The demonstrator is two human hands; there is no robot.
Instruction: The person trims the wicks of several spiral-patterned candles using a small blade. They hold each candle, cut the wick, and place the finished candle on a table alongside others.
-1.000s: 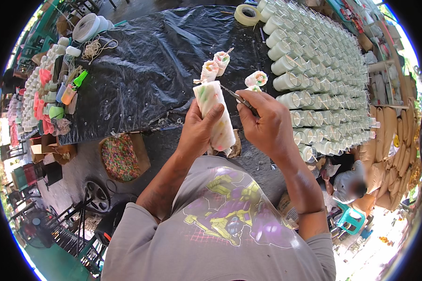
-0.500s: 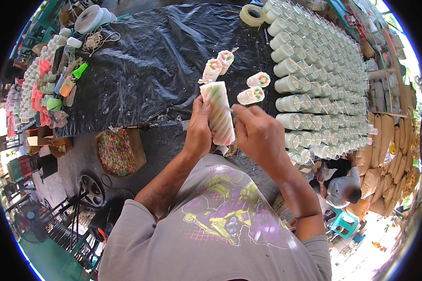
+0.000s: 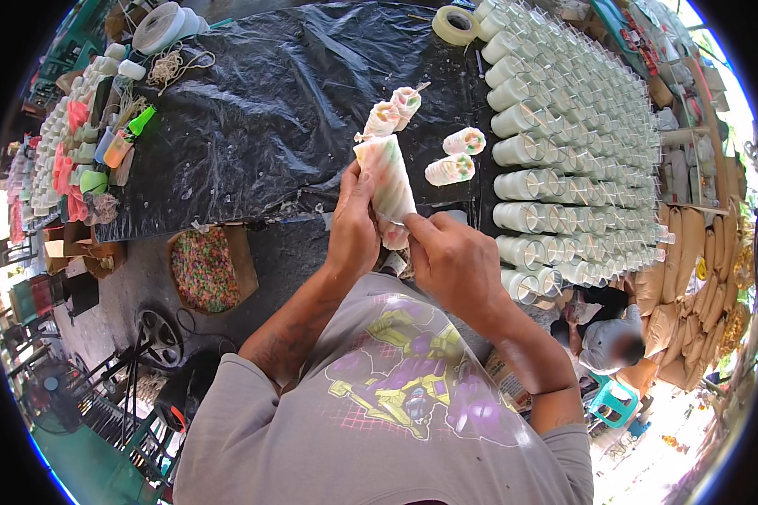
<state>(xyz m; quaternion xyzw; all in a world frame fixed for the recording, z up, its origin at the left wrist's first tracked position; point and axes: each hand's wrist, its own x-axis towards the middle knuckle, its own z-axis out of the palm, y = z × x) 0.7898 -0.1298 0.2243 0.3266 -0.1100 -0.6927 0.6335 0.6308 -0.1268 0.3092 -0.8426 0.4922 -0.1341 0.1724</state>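
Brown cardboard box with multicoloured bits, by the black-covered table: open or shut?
Open. Nothing covers the brown cardboard box; the small multicoloured pieces inside show from above.

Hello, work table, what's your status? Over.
Left hand gripping patterned white cylinder. Right hand at its lower end, grip unclear. Four similar pieces beyond, clear of both hands.

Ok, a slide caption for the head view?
Left hand holding a colour-flecked spiral candle, right hand near its lower end.
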